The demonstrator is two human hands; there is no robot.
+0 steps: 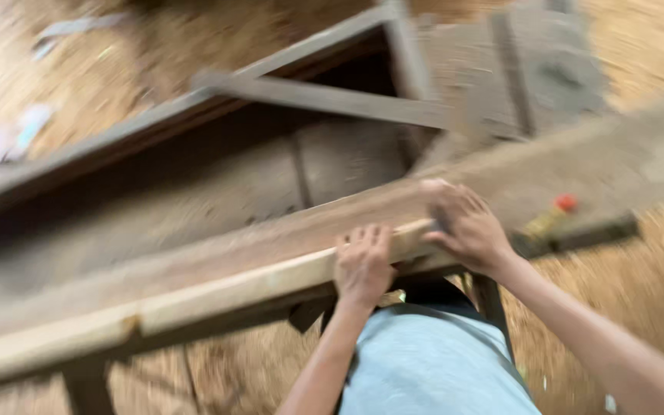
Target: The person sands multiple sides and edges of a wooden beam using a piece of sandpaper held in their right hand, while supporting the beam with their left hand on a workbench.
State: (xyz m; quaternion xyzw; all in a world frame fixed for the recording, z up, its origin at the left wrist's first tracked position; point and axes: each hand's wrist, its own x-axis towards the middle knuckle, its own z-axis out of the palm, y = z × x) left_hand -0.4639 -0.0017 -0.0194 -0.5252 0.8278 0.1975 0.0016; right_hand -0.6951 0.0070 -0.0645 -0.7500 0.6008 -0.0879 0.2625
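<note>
The picture is blurred by motion. A long pale wooden plank (217,288) lies slantwise across a rough wooden workbench (194,207). My left hand (363,265) rests flat on the plank's near edge, fingers spread over the wood. My right hand (466,230) sits just to its right at the plank's end, fingers curled around a small dark thing that I cannot make out. Both forearms reach up from the bottom of the view.
A small yellowish bottle with a red cap (551,215) lies on the bench to the right of my right hand. Grey wooden frame pieces (332,100) stand behind the bench. Sawdust (639,284) covers the ground all around.
</note>
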